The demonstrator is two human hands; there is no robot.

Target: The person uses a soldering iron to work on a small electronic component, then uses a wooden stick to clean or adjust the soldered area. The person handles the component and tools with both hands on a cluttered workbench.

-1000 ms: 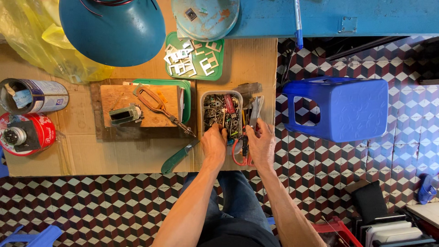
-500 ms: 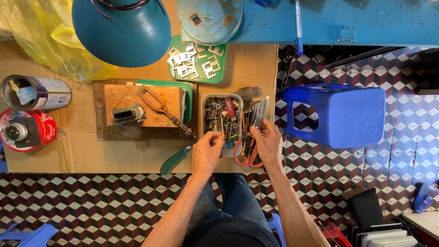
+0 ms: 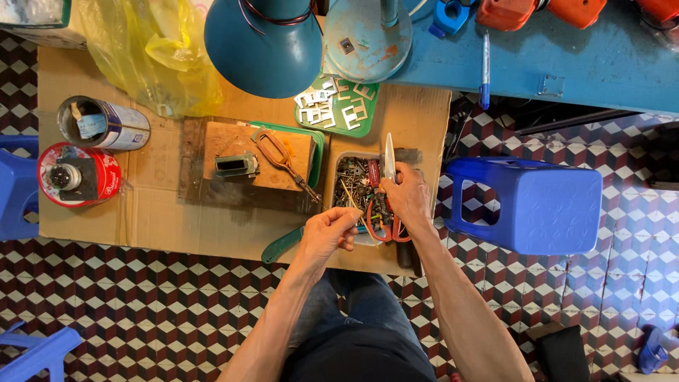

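My right hand [image 3: 409,198] is closed on the handle of a small knife [image 3: 389,157], whose pale blade points away from me over a clear tray [image 3: 344,157] full of small metal parts. My left hand [image 3: 329,230] hovers at the tray's near edge and pinches a thin pale stick [image 3: 351,200] between its fingertips. Red-handled scissors [image 3: 384,228] lie under my right wrist at the tray's near corner. The hands are a few centimetres apart.
A wooden block [image 3: 244,152] with a small metal part and brown pliers sits left of the tray on the cardboard-covered table [image 3: 163,212]. There is also a green tray of white pieces [image 3: 338,106], a teal lamp shade [image 3: 265,42], two tins [image 3: 102,124], a yellow bag and a blue stool [image 3: 527,205].
Both hands have come up out of the parts tray. My right hand now holds the knife with its blade raised, and my left hand has drawn back with the thin stick.
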